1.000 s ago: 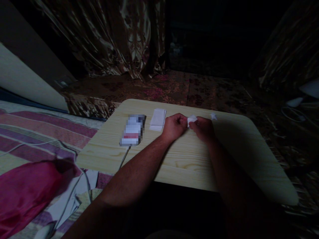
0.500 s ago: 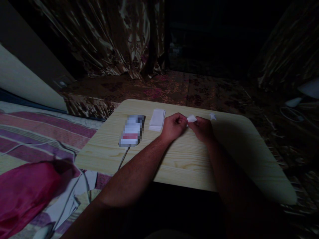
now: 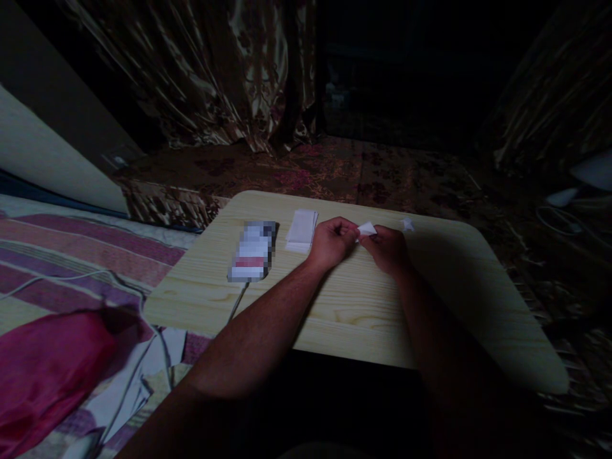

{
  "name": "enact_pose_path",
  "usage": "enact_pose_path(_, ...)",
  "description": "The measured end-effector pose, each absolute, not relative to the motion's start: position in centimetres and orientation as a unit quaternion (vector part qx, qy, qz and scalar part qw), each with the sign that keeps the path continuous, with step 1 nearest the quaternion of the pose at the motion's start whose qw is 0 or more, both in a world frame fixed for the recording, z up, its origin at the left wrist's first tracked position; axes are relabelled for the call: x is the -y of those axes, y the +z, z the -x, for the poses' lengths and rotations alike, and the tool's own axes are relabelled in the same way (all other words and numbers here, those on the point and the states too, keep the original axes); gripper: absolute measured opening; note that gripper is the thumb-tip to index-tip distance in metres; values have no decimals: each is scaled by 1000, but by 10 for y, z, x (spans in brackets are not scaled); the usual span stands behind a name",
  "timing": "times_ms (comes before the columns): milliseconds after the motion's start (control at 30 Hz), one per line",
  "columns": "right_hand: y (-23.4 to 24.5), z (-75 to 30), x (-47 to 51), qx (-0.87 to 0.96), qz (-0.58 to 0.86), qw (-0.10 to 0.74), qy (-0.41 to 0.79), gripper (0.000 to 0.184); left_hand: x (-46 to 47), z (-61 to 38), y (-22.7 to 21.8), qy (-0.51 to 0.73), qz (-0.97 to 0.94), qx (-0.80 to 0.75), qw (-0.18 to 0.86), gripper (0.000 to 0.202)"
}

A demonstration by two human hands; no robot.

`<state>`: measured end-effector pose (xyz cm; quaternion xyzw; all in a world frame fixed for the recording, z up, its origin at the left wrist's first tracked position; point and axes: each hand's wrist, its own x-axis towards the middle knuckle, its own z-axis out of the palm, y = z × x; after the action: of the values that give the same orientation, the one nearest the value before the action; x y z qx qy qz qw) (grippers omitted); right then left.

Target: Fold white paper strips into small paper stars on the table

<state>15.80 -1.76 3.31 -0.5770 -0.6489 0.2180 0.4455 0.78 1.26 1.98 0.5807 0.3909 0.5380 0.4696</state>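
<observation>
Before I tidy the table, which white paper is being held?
The small pointed piece, between the left hand and right hand; the stack and star-like piece lie on the table.

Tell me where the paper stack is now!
In the head view, the paper stack lies on the left half of the table, between the blurred device and the left hand.

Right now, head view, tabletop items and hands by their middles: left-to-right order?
Pixelated phone-like device → white paper stack → left hand → held white paper → right hand → small white piece.
</observation>
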Motion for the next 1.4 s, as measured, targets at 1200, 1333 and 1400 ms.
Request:
enact_pose_path(1200,27,-155,16,640,597,450,176,25,-14,-10,15,554,-579,-408,437,20)
enact_pose_path(1333,29,-153,15,604,578,516,184,22,-14,-7,16,565,-601,-429,367,19)
enact_pose_path(1400,29,-153,14,590,559,557,173,26,-14,-6,17,567,-618,-431,333,18)
